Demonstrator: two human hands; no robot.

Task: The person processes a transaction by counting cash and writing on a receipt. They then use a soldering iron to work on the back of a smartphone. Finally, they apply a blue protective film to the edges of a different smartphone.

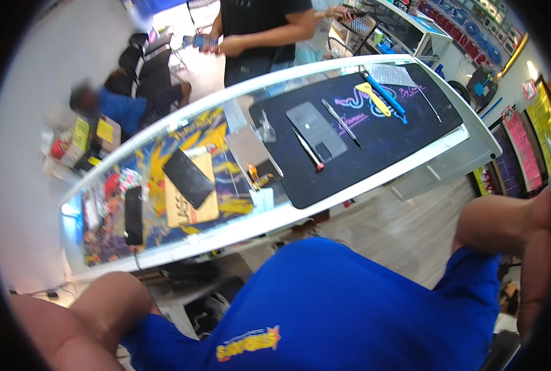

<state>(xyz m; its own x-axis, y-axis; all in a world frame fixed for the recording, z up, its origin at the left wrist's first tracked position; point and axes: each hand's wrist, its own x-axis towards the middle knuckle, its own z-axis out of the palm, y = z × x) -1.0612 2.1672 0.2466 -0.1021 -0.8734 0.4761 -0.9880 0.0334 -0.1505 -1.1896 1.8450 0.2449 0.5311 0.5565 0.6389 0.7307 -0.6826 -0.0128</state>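
Showing bent elbows only, both arms leave each hand unseen; grip: cannot tell. On the surface: one black mat, purple handwriting; atop it one grey phone panel, one yellow tool, one blue tool. Leftward, two dark slabs, one overlying a tan lettered packet.

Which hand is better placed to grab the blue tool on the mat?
Probably the right hand: the blue tool lies right of the picture's centre, nearer that side. Neither hand is in view; reach uncertain.
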